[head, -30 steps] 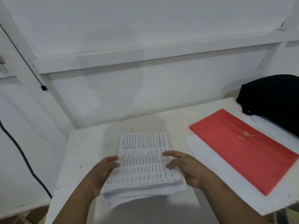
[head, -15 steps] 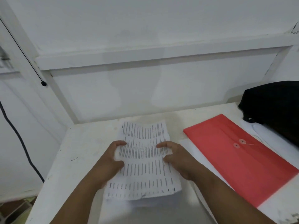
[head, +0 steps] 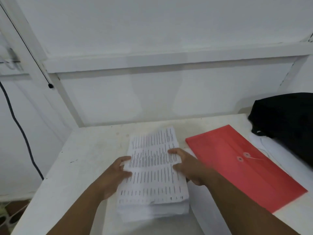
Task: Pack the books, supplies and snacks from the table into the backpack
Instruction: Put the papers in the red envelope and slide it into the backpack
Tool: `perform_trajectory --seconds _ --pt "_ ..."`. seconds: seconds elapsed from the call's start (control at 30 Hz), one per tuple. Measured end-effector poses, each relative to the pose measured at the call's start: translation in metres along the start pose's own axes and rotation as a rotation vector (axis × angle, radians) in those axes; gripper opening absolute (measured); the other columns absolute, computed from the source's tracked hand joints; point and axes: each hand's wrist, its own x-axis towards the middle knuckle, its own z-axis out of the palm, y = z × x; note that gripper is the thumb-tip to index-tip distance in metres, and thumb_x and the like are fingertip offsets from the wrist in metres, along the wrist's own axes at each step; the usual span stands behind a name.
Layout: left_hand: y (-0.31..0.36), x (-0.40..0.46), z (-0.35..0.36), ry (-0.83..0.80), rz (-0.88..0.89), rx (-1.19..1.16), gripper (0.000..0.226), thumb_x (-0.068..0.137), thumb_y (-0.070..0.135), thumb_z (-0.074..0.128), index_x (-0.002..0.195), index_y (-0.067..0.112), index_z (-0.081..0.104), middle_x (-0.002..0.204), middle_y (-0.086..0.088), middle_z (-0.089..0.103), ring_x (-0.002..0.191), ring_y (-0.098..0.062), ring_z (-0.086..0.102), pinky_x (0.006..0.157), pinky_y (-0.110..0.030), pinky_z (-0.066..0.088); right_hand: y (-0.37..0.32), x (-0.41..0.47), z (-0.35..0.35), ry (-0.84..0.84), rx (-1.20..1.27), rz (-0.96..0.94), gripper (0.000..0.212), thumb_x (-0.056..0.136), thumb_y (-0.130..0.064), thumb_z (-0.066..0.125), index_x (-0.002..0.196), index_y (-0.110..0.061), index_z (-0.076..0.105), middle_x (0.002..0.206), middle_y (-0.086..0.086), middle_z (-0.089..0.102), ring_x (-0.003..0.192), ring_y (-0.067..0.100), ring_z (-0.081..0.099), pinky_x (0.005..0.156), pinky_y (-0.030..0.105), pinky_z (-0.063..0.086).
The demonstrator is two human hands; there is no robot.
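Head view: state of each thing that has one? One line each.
paper stack: on the table, gripped at both side edges, top sheets bowed
left hand: grips the stack's left edge
right hand: grips the stack's right edge
red envelope: flat on the table, string clasp looks fastened
backpack: at the table's far right, cannot tell if open
table: white, scuffed

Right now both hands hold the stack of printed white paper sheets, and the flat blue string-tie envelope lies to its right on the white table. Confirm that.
Not quite: the head view shows the flat string-tie envelope is red, not blue. Otherwise correct: left hand and right hand hold the stack of printed white paper sheets on the white table.
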Motion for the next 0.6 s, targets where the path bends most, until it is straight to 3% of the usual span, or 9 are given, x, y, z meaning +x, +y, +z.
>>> perform_trajectory --seconds 0.1,0.17,0.23,0.33,0.4,0.5,0.6 --pt "-0.010 -0.003 0.012 0.037 0.104 0.155 0.061 0.091 -0.011 0.054 0.131 0.033 0.047 0.121 0.000 0.071 0.102 -0.023 0.072 0.085 -0.053 0.059 0.021 0.006 0.009 0.059 -0.166 -0.057 0.049 0.097 -0.002 0.045 0.131 -0.038 0.046 0.130 -0.005 0.053 0.102 0.009 0.063 0.081 0.031 0.061" --pt "-0.009 -0.006 0.016 0.082 0.202 0.226 0.063 0.091 -0.010 0.052 0.127 0.041 0.049 0.122 0.005 0.070 0.101 -0.018 0.072 0.082 -0.051 0.060 0.022 0.005 0.014 0.111 -0.183 -0.139 0.051 0.096 0.000 0.042 0.126 -0.040 0.051 0.130 -0.010 0.053 0.105 0.011 0.063 0.085 0.036 0.060" --pt "-0.005 -0.004 0.013 0.089 0.269 0.326 0.065 0.092 -0.005 0.052 0.125 0.051 0.049 0.128 0.013 0.065 0.102 -0.016 0.071 0.084 -0.052 0.060 0.016 0.004 0.014 0.137 -0.193 -0.191 0.051 0.097 0.000 0.040 0.124 -0.042 0.051 0.129 -0.012 0.055 0.102 0.014 0.066 0.080 0.034 0.061" --pt "0.001 0.001 0.000 -0.085 0.176 0.433 0.062 0.096 0.005 0.054 0.130 0.056 0.043 0.132 0.015 0.059 0.101 -0.028 0.070 0.077 -0.050 0.062 0.004 0.005 0.008 0.049 -0.249 -0.122 0.047 0.100 -0.005 0.041 0.125 -0.045 0.043 0.119 -0.009 0.059 0.096 0.024 0.070 0.072 0.047 0.063" --pt "-0.004 0.000 -0.007 -0.143 0.125 0.481 0.057 0.096 0.007 0.057 0.127 0.054 0.045 0.133 0.010 0.059 0.101 -0.019 0.071 0.073 -0.039 0.063 0.004 0.004 0.010 -0.006 -0.298 0.005 0.043 0.101 -0.011 0.045 0.128 -0.044 0.040 0.122 0.000 0.058 0.096 0.025 0.070 0.068 0.050 0.063" --pt "-0.019 0.000 -0.004 0.006 0.295 0.560 0.054 0.095 0.009 0.061 0.123 0.053 0.045 0.132 0.010 0.059 0.103 -0.009 0.068 0.079 -0.028 0.061 0.016 0.005 0.020 0.103 -0.349 0.002 0.040 0.099 -0.013 0.046 0.127 -0.042 0.042 0.129 0.001 0.054 0.102 0.020 0.064 0.075 0.044 0.063" --pt "-0.035 0.003 0.000 0.133 0.321 0.288 0.050 0.093 0.008 0.063 0.122 0.044 0.044 0.128 0.002 0.065 0.099 -0.012 0.071 0.074 -0.029 0.062 0.030 0.002 0.036 0.295 -0.162 -0.100 0.039 0.100 -0.009 0.049 0.126 -0.038 0.045 0.139 -0.002 0.052 0.108 0.010 0.060 0.087 0.028 0.058"
